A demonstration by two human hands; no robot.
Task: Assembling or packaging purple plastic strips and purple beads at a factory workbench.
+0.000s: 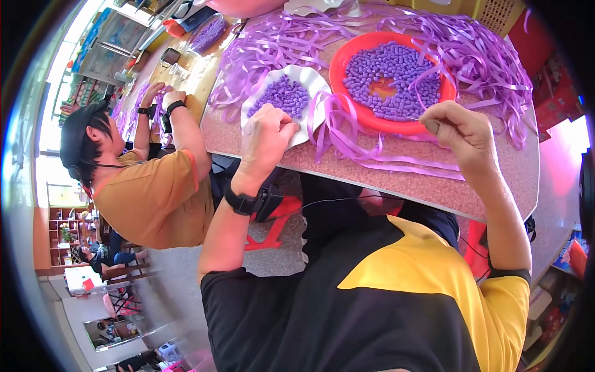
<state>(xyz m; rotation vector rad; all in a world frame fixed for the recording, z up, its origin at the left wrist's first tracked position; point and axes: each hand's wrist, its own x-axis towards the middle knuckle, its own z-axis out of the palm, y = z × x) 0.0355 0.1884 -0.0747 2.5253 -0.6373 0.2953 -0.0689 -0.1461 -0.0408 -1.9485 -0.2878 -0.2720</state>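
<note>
My left hand point(268, 133) is closed, its fingers curled in over the near edge of a white wavy-rimmed plate point(316, 99). Anything inside those fingers is hidden. Small purple beads point(282, 93) lie heaped on the plate. At the near right rim of a red round tray point(338, 68), my right hand point(462, 133) pinches a thin, pale needle-like piece point(414, 118). Beside it, a narrow purple ribbon point(420, 90) loops over the tray. More purple beads point(396, 68) fill the tray around a bare patch. Cut ribbons point(347, 133) trail between plate and tray.
Piles of purple ribbon point(477, 56) cover the far right of the pink speckled table point(217, 133), and another heap point(273, 46) lies at the far left. A yellow basket point(496, 15) stands behind. On my left, a co-worker point(155, 198) in an orange-brown shirt handles ribbons at a second table.
</note>
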